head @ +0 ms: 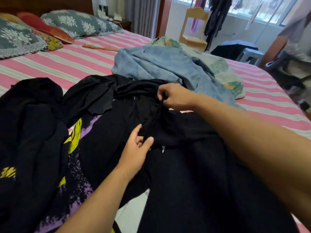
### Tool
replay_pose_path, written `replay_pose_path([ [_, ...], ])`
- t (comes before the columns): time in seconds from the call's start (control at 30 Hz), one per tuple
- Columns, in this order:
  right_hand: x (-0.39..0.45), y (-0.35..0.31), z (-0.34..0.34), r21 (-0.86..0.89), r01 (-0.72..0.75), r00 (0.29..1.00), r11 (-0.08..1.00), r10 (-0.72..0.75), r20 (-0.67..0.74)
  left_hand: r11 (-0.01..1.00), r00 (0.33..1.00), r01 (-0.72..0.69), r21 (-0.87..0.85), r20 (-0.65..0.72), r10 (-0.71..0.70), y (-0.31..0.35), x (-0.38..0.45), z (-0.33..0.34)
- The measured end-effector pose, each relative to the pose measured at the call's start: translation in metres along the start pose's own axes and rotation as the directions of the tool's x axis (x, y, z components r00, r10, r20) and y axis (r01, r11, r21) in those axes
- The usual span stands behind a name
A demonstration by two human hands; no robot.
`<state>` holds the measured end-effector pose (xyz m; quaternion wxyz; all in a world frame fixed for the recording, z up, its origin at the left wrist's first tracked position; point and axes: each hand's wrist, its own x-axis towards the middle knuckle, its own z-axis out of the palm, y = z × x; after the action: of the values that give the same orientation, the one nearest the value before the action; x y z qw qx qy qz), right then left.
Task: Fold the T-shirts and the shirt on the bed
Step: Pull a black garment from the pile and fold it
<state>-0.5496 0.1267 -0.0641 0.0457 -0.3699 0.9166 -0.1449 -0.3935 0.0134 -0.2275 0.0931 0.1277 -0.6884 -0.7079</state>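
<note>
Black cotton T-shirt [176,132] bunches mid-bed as my right hand [175,96] pinches its fabric and my left hand [136,148] grips a fold; a crumpled blue shirt [159,63] lies behind on the pink-striped sheet [67,64].

Right hand [175,96] pinches the black T-shirt [176,157]; left hand [136,148] grips its fold.

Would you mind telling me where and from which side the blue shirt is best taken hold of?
Probably at its near edge, from the right hand's side. The blue shirt lies crumpled beyond the black T-shirt, its folds running toward that edge, and its far side overlaps a leaf-print garment, so lifting from there might drag both.
</note>
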Motion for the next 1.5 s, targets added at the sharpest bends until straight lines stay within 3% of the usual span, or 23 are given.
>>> replay_pose_path([
  [0.1,-0.078,0.039,-0.024,0.316,-0.081,0.945,0.945,0.174,-0.277,0.999,1.000,0.000,0.052,0.003,0.000,0.000,0.000,0.000],
  [0.17,-0.138,0.075,-0.020,0.490,-0.183,0.815,0.852,0.411,-0.409,0.998,1.000,0.005,0.063,0.009,-0.006,0.000,0.000,0.001],
  [0.2,-0.166,0.094,-0.012,0.622,-0.241,0.705,0.745,0.574,-0.415,0.997,1.000,0.011,0.080,0.008,-0.012,0.001,-0.001,0.002],
  [0.27,-0.212,0.129,0.014,0.862,-0.267,0.488,0.430,0.832,-0.264,0.991,1.000,0.025,0.128,0.003,-0.026,0.005,-0.003,0.005],
  [0.33,-0.242,0.148,0.040,0.951,-0.266,0.389,0.156,0.920,-0.043,0.983,0.999,0.040,0.179,0.000,-0.041,0.010,-0.007,0.007],
  [0.4,-0.258,0.153,0.059,0.959,-0.275,0.345,0.064,0.938,0.036,0.969,0.999,0.046,0.241,0.012,-0.051,0.014,-0.011,0.009],
  [0.47,-0.261,0.147,0.063,0.954,-0.284,0.320,0.091,0.947,0.005,0.949,0.997,0.038,0.313,0.046,-0.055,0.019,-0.015,0.013],
  [0.57,-0.262,0.137,0.061,0.952,-0.300,0.333,0.063,0.942,0.043,0.841,0.990,-0.024,0.540,0.131,-0.056,0.025,-0.020,0.025],
  [0.67,-0.247,0.138,0.055,0.911,-0.401,0.386,0.092,0.919,0.077,0.562,0.967,-0.173,0.809,0.247,-0.057,0.032,-0.041,0.042],
  [0.8,-0.216,0.150,0.049,0.619,-0.749,0.347,0.237,0.936,0.062,0.393,0.942,-0.323,0.861,0.333,0.044,0.013,-0.074,0.046],
  [0.83,-0.209,0.153,0.049,0.539,-0.804,0.362,0.252,0.926,0.109,0.390,0.939,-0.336,0.857,0.336,0.072,0.002,-0.078,0.042],
  [0.93,-0.185,0.177,0.055,0.647,-0.740,0.429,0.182,0.869,0.247,0.458,0.922,-0.387,0.800,0.334,0.196,-0.020,-0.081,0.036],
  [1.03,-0.182,0.170,0.057,0.690,-0.722,0.423,0.057,0.825,0.375,0.534,0.899,-0.433,0.726,0.304,0.315,-0.027,-0.080,0.035],
  [1.1,-0.178,0.156,0.051,0.855,-0.517,0.431,-0.032,0.853,0.293,0.606,0.914,-0.398,0.689,0.241,0.326,-0.027,-0.077,0.034],
  [1.17,-0.188,0.142,0.046,0.961,-0.272,0.421,0.040,0.904,0.082,0.660,0.925,-0.371,0.654,0.195,0.326,-0.027,-0.075,0.034],
  [1.2,-0.194,0.140,0.048,0.976,-0.211,0.439,0.045,0.897,0.053,0.663,0.924,-0.372,0.650,0.188,0.334,-0.027,-0.075,0.034],
  [1.23,-0.201,0.135,0.050,0.982,-0.186,0.448,-0.037,0.886,0.118,0.655,0.921,-0.378,0.655,0.192,0.339,-0.028,-0.074,0.035],
  [1.3,-0.215,0.127,0.052,0.944,-0.232,0.484,-0.233,0.815,0.320,0.633,0.913,-0.396,0.665,0.211,0.348,-0.028,-0.075,0.035],
  [1.4,-0.224,0.122,0.047,0.872,-0.432,0.524,-0.231,0.723,0.451,0.618,0.912,-0.398,0.678,0.223,0.343,-0.028,-0.075,0.035],
  [1.5,-0.221,0.114,0.047,0.804,-0.554,0.481,-0.214,0.706,0.519,0.622,0.916,-0.391,0.678,0.221,0.334,-0.027,-0.076,0.035],
])
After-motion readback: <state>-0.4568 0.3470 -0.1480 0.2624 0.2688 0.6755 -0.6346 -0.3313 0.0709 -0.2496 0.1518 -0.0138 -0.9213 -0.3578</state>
